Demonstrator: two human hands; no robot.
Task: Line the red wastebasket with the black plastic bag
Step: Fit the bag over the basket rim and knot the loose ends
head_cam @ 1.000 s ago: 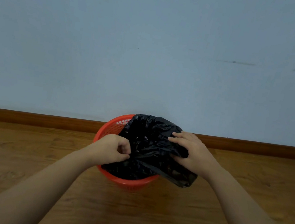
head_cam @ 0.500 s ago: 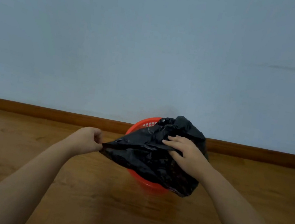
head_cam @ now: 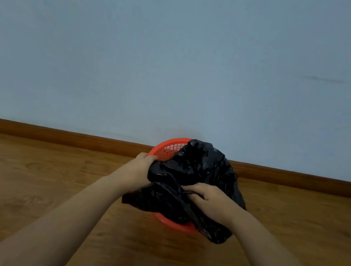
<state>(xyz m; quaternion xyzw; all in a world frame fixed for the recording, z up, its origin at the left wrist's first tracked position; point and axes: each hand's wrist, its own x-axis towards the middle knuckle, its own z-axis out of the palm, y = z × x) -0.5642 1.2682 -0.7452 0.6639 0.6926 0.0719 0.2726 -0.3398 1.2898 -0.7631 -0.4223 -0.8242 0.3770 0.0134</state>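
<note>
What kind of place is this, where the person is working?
Probably a room indoors, perhaps in a home: a wooden floor, a wooden baseboard along a plain pale wall, and a red wastebasket standing on the floor.

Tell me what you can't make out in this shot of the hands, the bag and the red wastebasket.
Head view only:
Inside of the red wastebasket: covered by the black plastic bag; only parts of the rim show.
Fingertips of the left hand and right hand: buried in the bag's folds.
The bag's opening: lost in dark, blurred creases.
Both upper arms: cut off by the bottom edge.
</note>
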